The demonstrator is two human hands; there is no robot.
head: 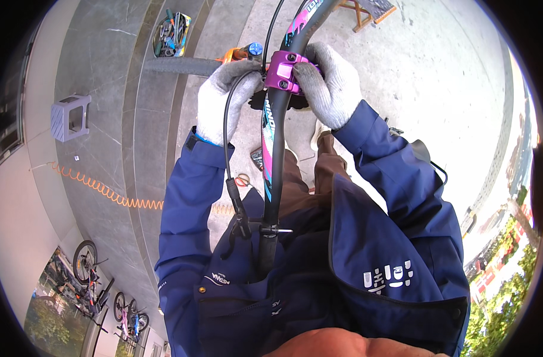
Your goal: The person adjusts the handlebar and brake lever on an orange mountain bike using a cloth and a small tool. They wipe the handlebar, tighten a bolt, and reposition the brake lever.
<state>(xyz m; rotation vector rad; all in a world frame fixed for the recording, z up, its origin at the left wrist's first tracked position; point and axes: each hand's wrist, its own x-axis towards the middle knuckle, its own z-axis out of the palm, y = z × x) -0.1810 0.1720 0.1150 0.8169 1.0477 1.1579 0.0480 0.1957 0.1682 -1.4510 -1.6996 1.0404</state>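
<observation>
A black bicycle handlebar [277, 134] with pink and blue decals runs lengthwise before me, one grip against my jacket. Near its middle sits a purple stem clamp [284, 71] with visible bolts. My gloved right hand [332, 87] holds the clamp's right side, thumb on its face and fingers partly hidden behind. On the opposite side, my gloved left hand [227, 96] has thumb and fingers drawn together beside the clamp and cables; what they pinch is hidden. A black cable [227, 129] curves across that hand to a brake lever [240, 221]. Beyond are an orange fork [235, 54] and a tyre [182, 66].
A tray of tools [172, 35] lies past the tyre. Leftward are a plastic stool [70, 118] and an orange coiled hose [106, 189]. Scissors [242, 180] rest on the floor below the handlebar. Bicycles [87, 272] stand lower left; a wooden-legged stool [364, 17] is at the top.
</observation>
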